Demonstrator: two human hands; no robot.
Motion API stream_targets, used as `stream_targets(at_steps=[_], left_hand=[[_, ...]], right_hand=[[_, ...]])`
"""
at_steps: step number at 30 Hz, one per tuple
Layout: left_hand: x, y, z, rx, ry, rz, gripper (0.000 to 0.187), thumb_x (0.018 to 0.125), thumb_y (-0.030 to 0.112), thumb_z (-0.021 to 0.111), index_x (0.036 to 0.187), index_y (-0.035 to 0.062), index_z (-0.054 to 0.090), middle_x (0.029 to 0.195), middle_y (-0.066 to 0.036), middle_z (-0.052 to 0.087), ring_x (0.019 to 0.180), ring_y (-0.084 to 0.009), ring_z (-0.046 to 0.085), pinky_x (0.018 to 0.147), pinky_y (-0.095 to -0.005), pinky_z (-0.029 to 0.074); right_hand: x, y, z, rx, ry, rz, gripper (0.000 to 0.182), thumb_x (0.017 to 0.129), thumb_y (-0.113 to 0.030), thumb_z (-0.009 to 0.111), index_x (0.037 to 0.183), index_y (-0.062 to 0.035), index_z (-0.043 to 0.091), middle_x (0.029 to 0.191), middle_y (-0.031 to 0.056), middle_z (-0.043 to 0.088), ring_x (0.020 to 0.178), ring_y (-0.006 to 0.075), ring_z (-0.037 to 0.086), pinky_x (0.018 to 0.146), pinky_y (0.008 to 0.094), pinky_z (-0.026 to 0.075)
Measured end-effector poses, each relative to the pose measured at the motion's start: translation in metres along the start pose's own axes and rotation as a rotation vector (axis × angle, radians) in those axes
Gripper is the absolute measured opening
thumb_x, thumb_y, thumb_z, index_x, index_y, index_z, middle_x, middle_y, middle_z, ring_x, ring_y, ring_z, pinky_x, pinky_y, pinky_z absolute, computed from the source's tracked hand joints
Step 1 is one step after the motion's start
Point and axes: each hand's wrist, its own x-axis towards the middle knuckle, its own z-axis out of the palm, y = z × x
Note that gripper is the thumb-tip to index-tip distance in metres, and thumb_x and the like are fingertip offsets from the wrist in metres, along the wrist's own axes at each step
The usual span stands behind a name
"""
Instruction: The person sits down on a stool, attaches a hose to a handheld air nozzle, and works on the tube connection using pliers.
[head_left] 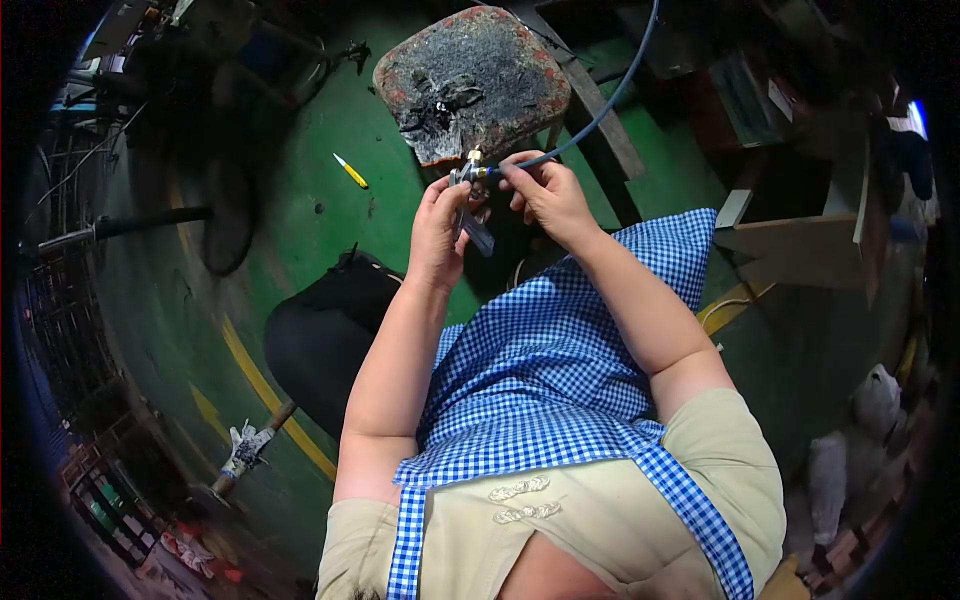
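Observation:
A small metal tool with a brass fitting (475,157) and a grey handle (477,236) is in my left hand (437,232), whose fingers wrap round its body. On its right side my right hand (553,197) pinches the end of a blue hose (610,105), close against the metal connector. The hose curves up and away to the top right. Both hands are near each other, just in front of the worn, burnt stool seat (490,75).
A yellow knife-like tool (351,171) lies on the green floor (310,225) left of the stool. Wooden boards (800,250) stand at the right. A metal bar (120,228) juts in from the left, and a stained glove (245,447) is on a rod lower left.

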Motion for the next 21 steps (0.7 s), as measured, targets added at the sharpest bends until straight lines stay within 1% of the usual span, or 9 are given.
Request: stream_targets(at_steps=[2, 3, 4, 6, 7, 10, 13, 19, 21], left_hand=[[-0.0006, -0.0051, -0.002, -0.058, -0.025, -0.041, 0.029, 0.087, 0.022, 0.058, 0.11, 0.0055, 0.054, 0.099, -0.006, 0.064, 0.095, -0.0207, 0.063, 0.086, -0.0382, 0.052], [-0.0004, -0.0072, -0.0044, -0.087, -0.039, -0.068, 0.028, 0.088, 0.022, 0.058, 0.11, 0.0053, 0.054, 0.099, -0.006, 0.063, 0.096, -0.0221, 0.063, 0.088, -0.0401, 0.051], [-0.0004, -0.0095, -0.0066, -0.116, -0.053, -0.097, 0.028, 0.088, 0.023, 0.058, 0.11, 0.0051, 0.054, 0.099, -0.007, 0.063, 0.096, -0.0235, 0.063, 0.089, -0.042, 0.051], [-0.0039, -0.0092, -0.005, -0.211, -0.064, -0.16, 0.028, 0.088, 0.022, 0.06, 0.109, 0.0054, 0.055, 0.097, -0.006, 0.063, 0.093, -0.0216, 0.063, 0.085, -0.0391, 0.053], [-0.0056, -0.0086, -0.0038, -0.259, -0.07, -0.191, 0.028, 0.087, 0.022, 0.061, 0.109, 0.0056, 0.056, 0.096, -0.006, 0.063, 0.091, -0.0207, 0.062, 0.083, -0.0376, 0.054], [-0.0074, -0.0075, -0.0033, -0.31, -0.085, -0.215, 0.025, 0.088, 0.023, 0.061, 0.106, 0.0062, 0.058, 0.096, -0.006, 0.064, 0.091, -0.0213, 0.063, 0.083, -0.038, 0.054], [-0.0061, -0.0072, -0.0042, -0.304, -0.055, -0.196, 0.026, 0.088, 0.024, 0.059, 0.105, 0.0046, 0.057, 0.096, -0.007, 0.064, 0.094, -0.0263, 0.063, 0.086, -0.0433, 0.053], [-0.0025, -0.012, -0.0095, -0.309, -0.043, -0.178, 0.025, 0.089, 0.024, 0.059, 0.105, 0.0049, 0.058, 0.095, -0.007, 0.064, 0.094, -0.0258, 0.063, 0.086, -0.0426, 0.053], [-0.0031, -0.0118, -0.0099, -0.323, -0.042, -0.195, 0.025, 0.089, 0.024, 0.059, 0.105, 0.0048, 0.058, 0.095, -0.007, 0.064, 0.094, -0.0247, 0.063, 0.087, -0.0421, 0.052]], right_hand=[[-0.0001, 0.0021, 0.0021, -0.057, 0.023, -0.072, 0.025, 0.092, -0.023, 0.06, 0.104, -0.0014, 0.062, 0.08, 0.0035, 0.064, 0.061, 0.0079, 0.058, 0.051, 0.0217, 0.046], [-0.002, -0.0023, 0.0043, -0.146, 0.064, -0.113, 0.024, 0.093, -0.022, 0.06, 0.1, 0.0001, 0.064, 0.074, 0.0044, 0.064, 0.058, 0.0091, 0.058, 0.05, 0.0241, 0.045], [-0.0022, -0.0008, 0.0035, -0.212, 0.068, -0.155, 0.024, 0.092, -0.023, 0.06, 0.098, 0.0004, 0.064, 0.073, 0.0054, 0.063, 0.058, 0.0099, 0.058, 0.05, 0.0249, 0.045], [0.0005, 0.0024, 0.0, -0.344, 0.074, -0.239, 0.024, 0.092, -0.023, 0.06, 0.095, 0.001, 0.066, 0.07, 0.0075, 0.063, 0.056, 0.0113, 0.059, 0.05, 0.0267, 0.045], [0.0015, 0.0037, -0.0029, -0.431, 0.073, -0.261, 0.024, 0.091, -0.022, 0.061, 0.092, 0.0011, 0.067, 0.07, 0.0109, 0.063, 0.055, 0.0144, 0.06, 0.051, 0.0289, 0.046], [-0.0009, -0.0006, -0.0025, -0.43, 0.025, -0.202, 0.023, 0.093, -0.021, 0.058, 0.092, 0.0012, 0.065, 0.073, 0.0036, 0.062, 0.059, 0.0079, 0.056, 0.052, 0.0229, 0.044], [0.0007, 0.0025, -0.0009, -0.452, 0.031, -0.272, 0.021, 0.09, -0.019, 0.06, 0.092, 0.0007, 0.066, 0.071, 0.0114, 0.063, 0.056, 0.0166, 0.061, 0.051, 0.0298, 0.046], [0.001, 0.0029, -0.0013, -0.42, -0.013, -0.233, 0.018, 0.089, -0.015, 0.059, 0.094, 0.0009, 0.066, 0.071, 0.0098, 0.063, 0.059, 0.0137, 0.06, 0.054, 0.0286, 0.047], [0.0016, 0.0055, -0.0026, -0.431, -0.027, -0.27, 0.019, 0.091, -0.016, 0.059, 0.095, 0.001, 0.066, 0.072, 0.004, 0.062, 0.06, 0.0088, 0.056, 0.053, 0.0242, 0.045]])
